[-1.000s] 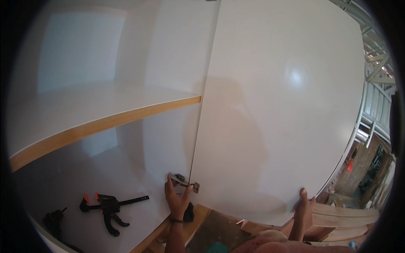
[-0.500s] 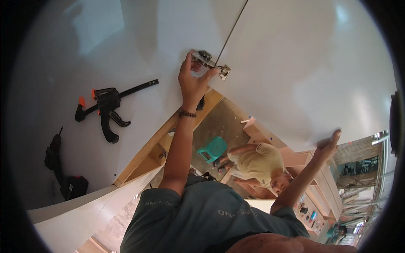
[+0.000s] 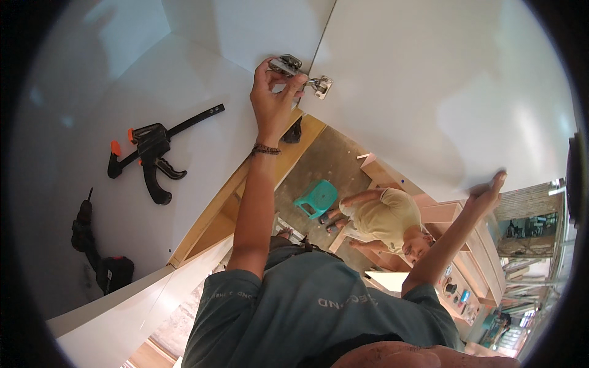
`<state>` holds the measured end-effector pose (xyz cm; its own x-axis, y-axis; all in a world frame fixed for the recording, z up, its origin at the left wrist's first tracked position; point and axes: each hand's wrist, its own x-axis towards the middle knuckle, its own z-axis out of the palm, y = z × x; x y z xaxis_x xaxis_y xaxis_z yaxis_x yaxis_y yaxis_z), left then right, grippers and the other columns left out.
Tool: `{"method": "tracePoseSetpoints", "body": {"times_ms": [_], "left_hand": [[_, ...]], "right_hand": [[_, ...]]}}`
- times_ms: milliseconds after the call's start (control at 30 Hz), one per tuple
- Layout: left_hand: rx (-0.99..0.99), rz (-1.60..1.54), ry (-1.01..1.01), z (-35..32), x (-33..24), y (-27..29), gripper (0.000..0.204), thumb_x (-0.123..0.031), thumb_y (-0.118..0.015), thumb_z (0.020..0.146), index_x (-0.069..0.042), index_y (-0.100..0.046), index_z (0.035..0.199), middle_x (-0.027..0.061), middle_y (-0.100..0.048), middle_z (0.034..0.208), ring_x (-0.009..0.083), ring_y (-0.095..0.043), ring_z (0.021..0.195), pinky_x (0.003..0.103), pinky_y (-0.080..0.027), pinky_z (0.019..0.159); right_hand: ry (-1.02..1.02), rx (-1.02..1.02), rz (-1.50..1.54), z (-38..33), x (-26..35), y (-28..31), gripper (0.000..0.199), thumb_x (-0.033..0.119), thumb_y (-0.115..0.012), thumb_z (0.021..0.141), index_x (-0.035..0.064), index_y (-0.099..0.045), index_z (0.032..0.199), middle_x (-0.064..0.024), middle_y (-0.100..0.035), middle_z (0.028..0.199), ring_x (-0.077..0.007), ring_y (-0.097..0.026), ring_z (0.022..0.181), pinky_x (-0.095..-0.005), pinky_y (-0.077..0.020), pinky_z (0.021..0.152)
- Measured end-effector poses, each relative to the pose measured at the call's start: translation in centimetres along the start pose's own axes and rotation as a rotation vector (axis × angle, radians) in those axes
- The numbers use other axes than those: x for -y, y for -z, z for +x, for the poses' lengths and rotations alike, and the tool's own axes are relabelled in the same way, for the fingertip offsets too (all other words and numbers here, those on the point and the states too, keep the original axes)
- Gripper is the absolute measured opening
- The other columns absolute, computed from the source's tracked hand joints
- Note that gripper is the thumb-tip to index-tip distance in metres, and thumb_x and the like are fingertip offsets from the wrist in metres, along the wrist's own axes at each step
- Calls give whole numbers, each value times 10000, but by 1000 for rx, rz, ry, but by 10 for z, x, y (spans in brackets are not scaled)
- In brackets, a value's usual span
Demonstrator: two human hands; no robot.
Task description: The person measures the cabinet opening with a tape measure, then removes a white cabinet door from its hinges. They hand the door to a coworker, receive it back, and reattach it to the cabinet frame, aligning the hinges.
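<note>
My left hand [image 3: 275, 98] pinches the arm of a metal cabinet hinge [image 3: 286, 64], thumb on one side and fingers on the other. The hinge's cup end [image 3: 321, 87] sits on the white door panel [image 3: 392, 80], close to the gap between the door and the white cabinet panel [image 3: 202, 178]. At the door's lower right edge is my right hand [image 3: 488, 190], its thumb along the white face and the other fingers mostly hidden at the edge.
A black bar clamp [image 3: 153, 147] with orange pads and a cordless drill [image 3: 92, 245] lie on the white panel at left. A person in a yellow shirt [image 3: 389, 221] sits low beyond the door, near a green plastic stool [image 3: 317, 198]. Wooden cabinet frames [image 3: 472, 251] stand at right.
My left hand and the hinge appear slightly farther up and left. My right hand appears a little higher and farther right, still at the door's edge. The seated person's head has shifted.
</note>
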<state>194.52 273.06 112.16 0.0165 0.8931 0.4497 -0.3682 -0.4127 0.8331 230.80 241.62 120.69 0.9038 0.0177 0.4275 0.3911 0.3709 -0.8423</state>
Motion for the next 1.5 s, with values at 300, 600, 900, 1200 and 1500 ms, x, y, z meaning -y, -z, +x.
{"method": "tracePoseSetpoints", "body": {"times_ms": [300,600,900,1200,1500], "left_hand": [[-83,14,-36,-1,9,-9,602,-95,-800,827,34,-462,1309,69,-604,958,130,-627,887,282,-651,643],[-86,-74,1,0,10,-9,663,-147,-809,826,9,-421,1340,61,-586,979,139,-627,939,297,-647,593],[-172,-23,126,-5,-2,-10,692,-212,-875,752,-28,-477,1288,43,-588,986,110,-592,899,271,-598,518],[-199,-64,83,-7,1,-13,648,-109,-827,793,-46,-457,1321,61,-584,1062,146,-648,927,274,-632,547],[-162,-104,34,-4,11,-9,651,-53,-834,763,-41,-505,1325,43,-608,957,125,-640,929,273,-642,564]], "right_hand": [[8,18,18,7,-2,1,577,334,-776,860,-123,-605,1167,-163,-636,1148,-246,-634,1021,-396,-542,887],[27,18,48,0,1,4,590,356,-769,870,-124,-599,1168,-165,-637,1163,-259,-618,1055,-424,-511,946],[-22,-97,-17,-23,16,9,627,373,-787,856,-134,-603,1176,-176,-631,1167,-278,-609,1056,-421,-511,918],[-18,-64,-14,-25,16,11,628,364,-739,898,-130,-567,1246,-180,-604,1246,-291,-581,1126,-434,-473,985],[10,-26,-21,-27,18,13,676,403,-716,907,-110,-531,1307,-179,-582,1291,-297,-566,1156,-442,-466,997]]}}
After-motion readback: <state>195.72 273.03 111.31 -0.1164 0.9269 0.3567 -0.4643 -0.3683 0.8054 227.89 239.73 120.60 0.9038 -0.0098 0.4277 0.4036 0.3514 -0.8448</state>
